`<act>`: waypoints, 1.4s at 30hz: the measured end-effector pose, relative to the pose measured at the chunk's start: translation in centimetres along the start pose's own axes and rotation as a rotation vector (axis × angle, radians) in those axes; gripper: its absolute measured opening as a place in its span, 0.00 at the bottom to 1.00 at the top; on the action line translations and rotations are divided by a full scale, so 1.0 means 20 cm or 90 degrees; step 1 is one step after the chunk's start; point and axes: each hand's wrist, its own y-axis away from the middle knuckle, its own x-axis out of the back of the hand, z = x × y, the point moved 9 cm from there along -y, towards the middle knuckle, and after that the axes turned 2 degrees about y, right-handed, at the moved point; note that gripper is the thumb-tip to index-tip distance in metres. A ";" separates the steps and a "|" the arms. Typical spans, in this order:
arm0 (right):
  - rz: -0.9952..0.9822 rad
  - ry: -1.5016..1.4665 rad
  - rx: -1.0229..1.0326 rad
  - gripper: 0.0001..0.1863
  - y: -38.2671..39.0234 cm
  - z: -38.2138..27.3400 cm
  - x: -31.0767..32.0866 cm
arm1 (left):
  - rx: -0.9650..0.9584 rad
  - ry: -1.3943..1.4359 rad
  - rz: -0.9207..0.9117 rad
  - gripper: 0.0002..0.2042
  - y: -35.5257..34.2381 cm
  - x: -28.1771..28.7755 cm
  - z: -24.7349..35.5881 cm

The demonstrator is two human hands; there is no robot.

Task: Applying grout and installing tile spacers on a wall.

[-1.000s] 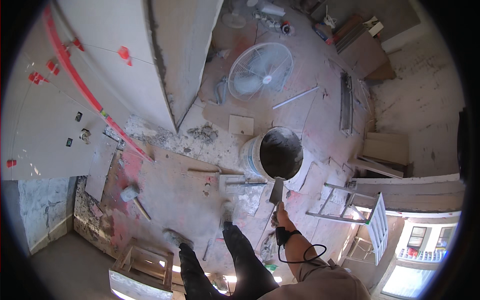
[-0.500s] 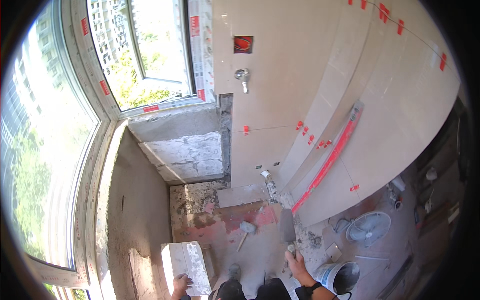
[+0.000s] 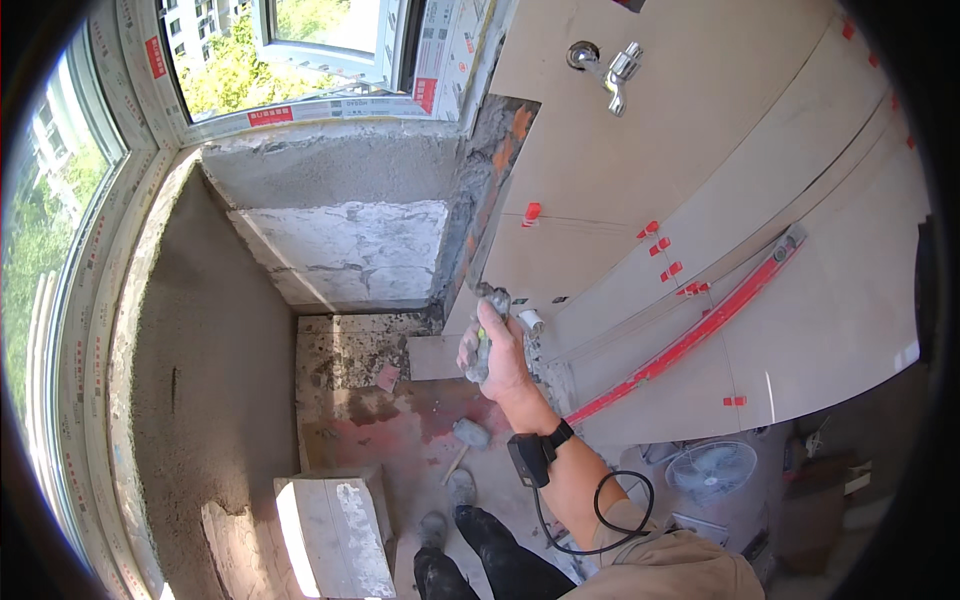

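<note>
Fingers (image 3: pixel 470 345) of the right hand (image 3: pixel 495 360) are curled tight around the handle of a mortar-caked trowel (image 3: pixel 487 325); thumb lies along the top, no gap visible between fingers and handle. Left hand: not in view.

Trowel: grey, crusted with dried mortar, handle showing a trace of yellow-green between the fingers. Its upper end pokes out above the thumb. Blade is edge-on or hidden; shape cannot be told. It is held up in front of the wall, at the corner where the bare rendered strip meets the tiled wall (image 3: pixel 700 200), just beside a short white pipe stub (image 3: pixel 531 321).

Wrist carries a black band with a small black device (image 3: pixel 528 455); one black cable (image 3: pixel 590 520) loops down from it along the forearm.

Counts, as seen:
- one trowel in hand;
- one rubber mallet (image 3: pixel 468 436) lying on the floor (image 3: pixel 390 430), grey head, pale handle;
- one long red spirit level (image 3: pixel 690 335) leaning slanted against the tiles;
- one chrome tap fitting (image 3: pixel 610 65) high on the wall;
- one white fan (image 3: pixel 710 470) lying low at right;
- one large pale tile or block (image 3: pixel 335 530) lying on the floor at lower left;
- several small red levelling clips (image 3: pixel 655 240) in the tile joints, at least six visible.

Two mortar-spattered shoes (image 3: pixel 450 505) stand on the floor below the hand. Window (image 3: pixel 300 50) runs along top and left.
</note>
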 end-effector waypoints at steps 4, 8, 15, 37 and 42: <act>-0.044 -0.055 -0.002 0.14 -0.22 -0.11 -0.12 | 0.038 -0.002 0.012 0.15 0.07 -0.04 -0.11; -0.061 -0.097 -0.004 0.15 -0.32 -0.18 -0.20 | 0.036 0.032 -0.014 0.15 0.05 -0.17 -0.06; -0.001 -0.130 0.074 0.13 -0.50 -0.23 -0.29 | -0.031 0.057 -0.026 0.16 0.11 -0.34 0.19; 0.204 0.028 0.352 0.10 -0.69 -0.45 -0.43 | -0.197 -0.035 -0.118 0.11 0.12 -0.46 1.24; 0.226 -0.028 0.365 0.12 -0.76 -0.43 -0.52 | -0.179 -0.127 -0.118 0.09 -0.01 -0.39 1.26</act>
